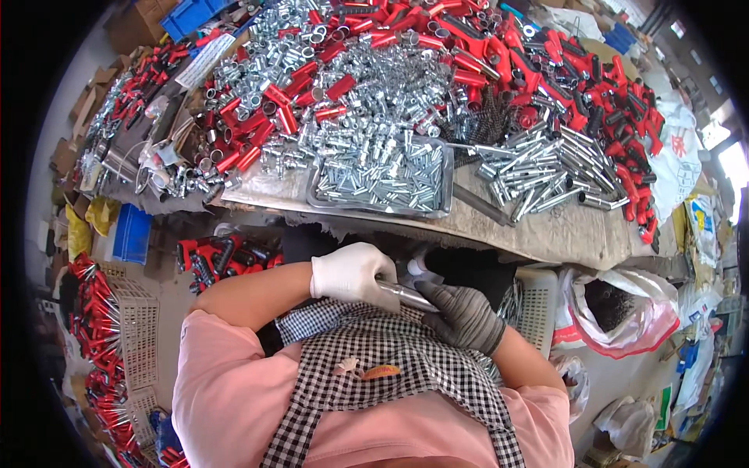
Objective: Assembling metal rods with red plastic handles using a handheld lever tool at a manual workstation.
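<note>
My left hand (pixel 356 274), in a white glove, is closed around one end of a shiny metal tube (pixel 409 296). The other end lies in my right hand (pixel 462 316), which wears a grey striped glove with its fingers wrapped round it. Both hands are close together above my lap, in front of the table edge. Beyond them on the table sits a clear plastic tray (pixel 382 209) holding many small metal pins. To its right lies a pile of similar long metal tubes (pixel 550 171).
Heaps of small metal fittings (pixel 382 86) and red tool handles (pixel 538 66) cover the table (pixel 569 234). At the left stand crates (pixel 138 335) beside red-handled tools (pixel 97 327). A white sack (pixel 624 343) with dark contents stands open at the right, next to a pale basket (pixel 538 300).
</note>
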### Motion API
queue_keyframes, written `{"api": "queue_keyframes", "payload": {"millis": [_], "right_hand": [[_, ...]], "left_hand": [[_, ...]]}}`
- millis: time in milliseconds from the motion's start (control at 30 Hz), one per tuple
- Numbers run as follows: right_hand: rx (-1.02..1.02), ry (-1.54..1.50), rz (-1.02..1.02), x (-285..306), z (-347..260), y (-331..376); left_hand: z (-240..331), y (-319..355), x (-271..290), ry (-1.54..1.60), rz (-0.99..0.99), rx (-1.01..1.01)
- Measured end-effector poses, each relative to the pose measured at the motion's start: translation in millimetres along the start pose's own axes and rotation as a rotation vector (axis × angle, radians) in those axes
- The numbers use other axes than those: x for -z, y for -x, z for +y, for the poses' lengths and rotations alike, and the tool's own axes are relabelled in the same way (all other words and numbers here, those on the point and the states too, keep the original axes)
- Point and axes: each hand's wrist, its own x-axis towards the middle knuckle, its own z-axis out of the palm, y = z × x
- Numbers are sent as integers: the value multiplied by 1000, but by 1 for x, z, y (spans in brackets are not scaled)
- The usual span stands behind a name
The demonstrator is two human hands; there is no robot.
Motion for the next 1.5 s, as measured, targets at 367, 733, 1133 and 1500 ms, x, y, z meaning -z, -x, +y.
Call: {"api": "queue_keyframes", "payload": {"millis": [367,733,1133,1500], "right_hand": [[64,129,63,-2,8,-18],[-78,-244,244,-6,23,-35],[-146,-884,316,-28,2,-42],[-277,-1136,29,-32,-7,-55]], "left_hand": [[-1,-2,12,-40,101,-12],[-76,10,178,-429,1350,245],[-138,31,217,118,1354,-120],[-53,44,66,769,729,-331]]}}
